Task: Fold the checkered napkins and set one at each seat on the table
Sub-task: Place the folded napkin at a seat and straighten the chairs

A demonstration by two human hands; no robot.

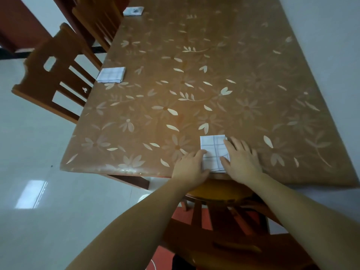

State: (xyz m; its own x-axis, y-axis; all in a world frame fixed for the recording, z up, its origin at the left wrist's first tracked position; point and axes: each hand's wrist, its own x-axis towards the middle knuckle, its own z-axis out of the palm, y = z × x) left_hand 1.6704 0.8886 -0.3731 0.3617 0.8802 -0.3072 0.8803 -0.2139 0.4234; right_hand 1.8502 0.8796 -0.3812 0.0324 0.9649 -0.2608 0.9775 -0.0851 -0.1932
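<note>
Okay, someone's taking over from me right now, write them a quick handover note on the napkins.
Left hand and right hand: both flat, pressing the near napkin at the table edge, above the near chair. No closed grip.
Done: folded napkin by the left chair; another napkin at the far left seat.
Left: let go of this one; check any seats out of view.

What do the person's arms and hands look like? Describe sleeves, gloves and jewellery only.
Both forearms are bare as far as the frame shows; no sleeves are visible. The left hand and right hand wear no gloves. No rings, watch or bracelet show on the fingers or wrists.
</note>
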